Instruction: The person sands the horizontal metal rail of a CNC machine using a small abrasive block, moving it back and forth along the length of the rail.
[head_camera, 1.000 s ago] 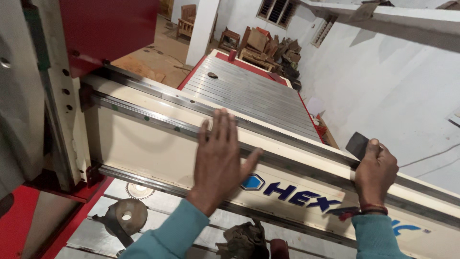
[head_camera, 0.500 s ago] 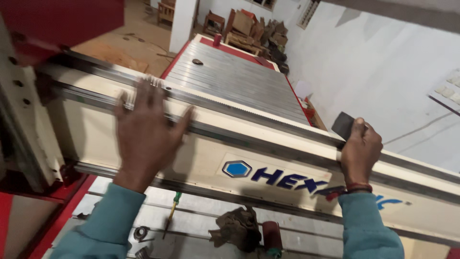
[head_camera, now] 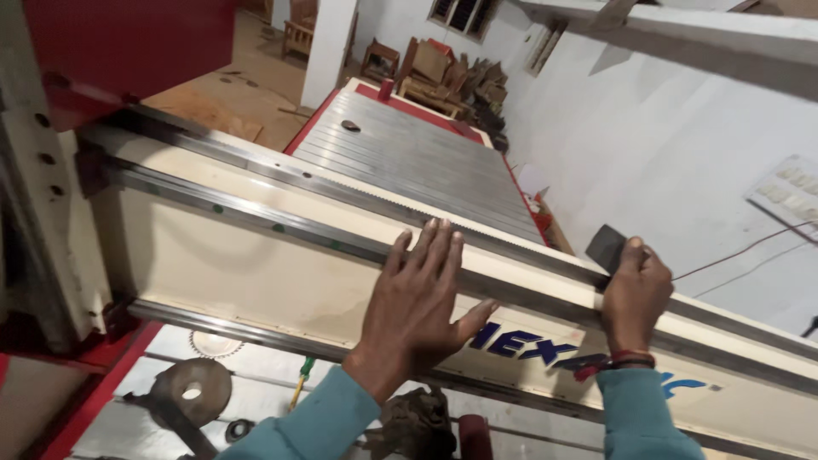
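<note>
Closest to the camera are two teal sleeves, one on each arm. Between them, low down, lies a crumpled dark brown rag [head_camera: 417,422], with a small dark red round thing [head_camera: 474,436] beside it. To the left on the ribbed grey metal bed lie a round grey metal disc with a hole [head_camera: 192,390], a toothed saw blade [head_camera: 210,343] partly hidden under the beam, and a thin screwdriver with a green and yellow handle [head_camera: 300,381].

Next comes the long cream-coloured metal beam [head_camera: 247,264] that runs across the machine, with a shiny steel rail [head_camera: 281,223] along its upper edge. The left hand [head_camera: 420,304] lies flat on the front of this beam. Its fingers [head_camera: 434,247] are straight and close together, reaching up to the rail, and the thumb sticks out to the side. It holds nothing.

The right hand [head_camera: 635,294] rests on top of the beam, further right. It is closed around a small flat black thing [head_camera: 607,247], held between thumb and fingers. A red thread band [head_camera: 629,358] is on that wrist.

Behind the beam stretches the long grey slatted table with a red rim [head_camera: 409,153]. A small dark lump [head_camera: 350,125] sits on it. Far back stand brown wooden chairs and furniture pieces [head_camera: 443,72], a white pillar [head_camera: 328,47] and a white wall [head_camera: 682,145].
</note>
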